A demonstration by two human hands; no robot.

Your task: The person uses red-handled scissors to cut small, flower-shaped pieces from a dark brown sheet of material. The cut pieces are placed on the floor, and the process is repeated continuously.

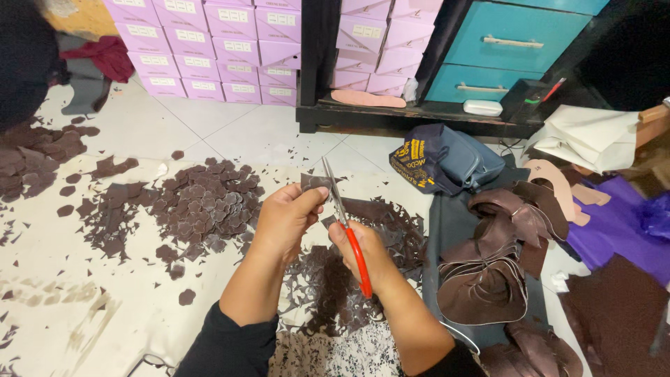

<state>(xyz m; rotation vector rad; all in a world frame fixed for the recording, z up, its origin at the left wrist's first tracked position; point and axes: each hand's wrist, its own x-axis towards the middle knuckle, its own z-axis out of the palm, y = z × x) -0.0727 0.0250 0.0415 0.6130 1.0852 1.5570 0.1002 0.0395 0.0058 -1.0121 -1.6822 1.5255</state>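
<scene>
White floor tiles stretch out under us, covered nearer by a pale cloth on which we are working. Our left hand pinches a small dark brown piece of leather-like material between thumb and fingers, holding it up just in front of us. Our right hand is wrapped around the red handles of a pair of scissors, whose steel blades point up and away, nearly closed, right against the edge of that small piece. Left of our hands lies a heap of cut dark brown shapes, with looser dark brown scraps further left. Below and between our forearms sits a tangle of thin dark brown offcuts. To our right, a stack of larger curved brown leather pieces rests on a grey sheet, near a navy and grey bag. Beyond, rows of lilac cardboard boxes stand against the wall beside a black shelf unit with teal drawers. A purple fabric sheet lies at the far right.
</scene>
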